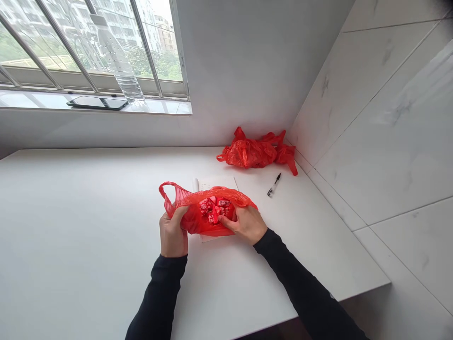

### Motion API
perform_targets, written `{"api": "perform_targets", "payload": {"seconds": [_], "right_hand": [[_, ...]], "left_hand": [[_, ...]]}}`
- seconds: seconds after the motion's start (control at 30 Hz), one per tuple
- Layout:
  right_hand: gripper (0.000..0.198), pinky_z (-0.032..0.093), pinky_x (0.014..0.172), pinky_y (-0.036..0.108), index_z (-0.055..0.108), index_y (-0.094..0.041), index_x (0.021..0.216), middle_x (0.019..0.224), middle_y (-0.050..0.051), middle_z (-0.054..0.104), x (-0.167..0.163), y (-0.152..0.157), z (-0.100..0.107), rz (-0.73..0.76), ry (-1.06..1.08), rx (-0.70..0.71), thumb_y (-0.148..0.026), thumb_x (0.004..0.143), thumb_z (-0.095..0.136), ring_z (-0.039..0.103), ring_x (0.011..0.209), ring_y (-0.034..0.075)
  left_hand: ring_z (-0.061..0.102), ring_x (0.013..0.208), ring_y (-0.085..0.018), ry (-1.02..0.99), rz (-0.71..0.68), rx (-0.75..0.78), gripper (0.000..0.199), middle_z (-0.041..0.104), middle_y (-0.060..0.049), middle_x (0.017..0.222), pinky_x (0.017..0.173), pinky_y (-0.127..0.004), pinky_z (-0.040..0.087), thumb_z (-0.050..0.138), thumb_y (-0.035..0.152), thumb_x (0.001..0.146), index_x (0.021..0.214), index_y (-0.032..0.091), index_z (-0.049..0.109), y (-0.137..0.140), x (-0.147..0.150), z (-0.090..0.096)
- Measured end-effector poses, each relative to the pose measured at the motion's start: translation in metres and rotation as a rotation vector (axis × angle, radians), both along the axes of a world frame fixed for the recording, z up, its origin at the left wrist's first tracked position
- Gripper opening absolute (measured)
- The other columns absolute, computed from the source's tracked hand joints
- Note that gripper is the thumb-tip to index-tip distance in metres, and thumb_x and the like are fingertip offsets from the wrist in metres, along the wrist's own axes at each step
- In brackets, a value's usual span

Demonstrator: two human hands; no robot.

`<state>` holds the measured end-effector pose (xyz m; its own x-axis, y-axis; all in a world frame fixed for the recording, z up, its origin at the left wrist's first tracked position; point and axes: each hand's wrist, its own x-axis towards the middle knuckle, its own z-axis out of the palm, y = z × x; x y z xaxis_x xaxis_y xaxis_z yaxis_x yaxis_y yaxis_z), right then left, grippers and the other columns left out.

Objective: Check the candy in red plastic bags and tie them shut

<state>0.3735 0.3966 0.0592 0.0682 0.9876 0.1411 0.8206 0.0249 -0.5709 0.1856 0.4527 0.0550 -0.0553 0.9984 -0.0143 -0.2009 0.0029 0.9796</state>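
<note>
A thin red plastic bag (198,225) is held up over the table, its mouth spread open toward me. My left hand (173,233) is closed on the bag's left side, below a loop handle, with the thumb over the film. Several small red snack packets (214,211) with white print lie inside. My right hand (248,224) reaches into the bag from the right, and its thumb presses on one packet. The red film and packets hide most of its fingers. Under the bag lies a white notebook (217,182), mostly covered.
Another crumpled red plastic bag (253,151) lies at the back by the wall corner. A pen (274,184) rests on the white table (88,226) to the right. On the window sill are a water bottle (123,75) and a dark tablet or phone (97,103).
</note>
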Motion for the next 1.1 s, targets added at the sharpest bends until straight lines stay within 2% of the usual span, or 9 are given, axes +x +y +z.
{"api": "perform_targets", "payload": {"seconds": [0.1,0.2,0.33,0.53,0.67,0.77,0.87,1.0,1.1], "right_hand": [[0.048,0.043,0.063,0.031,0.062,-0.027,0.132,0.079,0.001,0.071,0.0,0.0,-0.001,-0.006,0.009,-0.04,-0.05,0.09,0.063,0.066,0.075,0.024],[0.036,0.039,0.057,0.029,0.066,-0.026,0.118,0.06,-0.004,0.061,-0.001,0.0,-0.003,-0.014,0.028,-0.064,-0.049,0.091,0.06,0.061,0.06,0.019],[0.021,0.036,0.055,0.029,0.063,-0.024,0.093,0.059,-0.004,0.057,-0.002,0.0,-0.002,-0.065,0.031,-0.059,-0.042,0.094,0.053,0.053,0.054,0.016],[0.021,0.033,0.054,0.032,0.054,-0.023,0.074,0.056,-0.002,0.051,0.001,0.003,-0.004,-0.166,-0.001,-0.048,-0.032,0.093,0.049,0.045,0.052,0.017],[0.018,0.037,0.057,0.033,0.061,-0.023,0.082,0.06,0.0,0.056,0.003,0.003,-0.006,-0.19,-0.016,-0.031,-0.028,0.092,0.047,0.05,0.055,0.019],[0.024,0.041,0.06,0.033,0.067,-0.023,0.104,0.065,0.002,0.062,0.005,0.003,-0.006,-0.188,-0.019,-0.021,-0.026,0.093,0.046,0.057,0.059,0.022],[0.036,0.044,0.064,0.034,0.065,-0.023,0.123,0.071,0.004,0.068,0.006,0.003,-0.007,-0.164,-0.027,-0.014,-0.021,0.094,0.044,0.062,0.064,0.023],[0.044,0.046,0.067,0.034,0.064,-0.023,0.13,0.081,0.006,0.073,0.006,0.003,-0.009,-0.132,-0.042,-0.022,-0.015,0.094,0.041,0.066,0.071,0.024],[0.047,0.048,0.069,0.035,0.061,-0.022,0.136,0.089,0.008,0.075,0.006,0.003,-0.01,-0.13,-0.045,-0.032,-0.015,0.094,0.041,0.069,0.077,0.026]], "left_hand": [[0.063,0.073,-0.015,0.208,0.005,0.015,0.026,0.065,0.0,0.079,0.067,-0.03,0.052,0.074,0.039,0.085,0.086,0.014,0.066,-0.002,0.003,-0.002],[0.064,0.074,-0.016,0.415,0.013,0.008,0.03,0.068,-0.001,0.079,0.071,-0.033,0.054,0.079,0.042,0.081,0.087,0.014,0.069,-0.003,0.007,-0.005],[0.066,0.077,-0.018,0.539,0.044,0.042,0.026,0.071,-0.002,0.082,0.073,-0.035,0.053,0.075,0.039,0.083,0.093,0.015,0.071,-0.003,0.007,-0.006],[0.067,0.078,-0.022,0.556,0.066,0.101,0.033,0.073,-0.003,0.08,0.069,-0.033,0.052,0.066,0.039,0.08,0.106,0.02,0.075,-0.002,0.004,-0.003],[0.066,0.08,-0.023,0.559,0.054,0.123,0.037,0.075,-0.004,0.086,0.067,-0.031,0.052,0.067,0.042,0.079,0.107,0.021,0.076,-0.005,0.006,-0.003],[0.065,0.079,-0.021,0.572,0.084,0.147,0.038,0.075,-0.004,0.089,0.067,-0.03,0.051,0.066,0.044,0.079,0.108,0.02,0.075,-0.007,0.007,-0.003],[0.064,0.076,-0.02,0.615,0.118,0.174,0.035,0.075,-0.003,0.087,0.07,-0.03,0.05,0.064,0.043,0.081,0.106,0.021,0.074,-0.007,0.007,-0.004],[0.063,0.071,-0.021,0.691,0.097,0.168,0.031,0.074,-0.003,0.079,0.067,-0.032,0.048,0.063,0.037,0.081,0.103,0.021,0.077,-0.006,0.005,-0.004],[0.066,0.078,-0.023,0.702,0.075,0.196,0.035,0.075,-0.004,0.084,0.069,-0.032,0.05,0.061,0.038,0.083,0.109,0.021,0.075,-0.007,0.005,-0.004]]}}
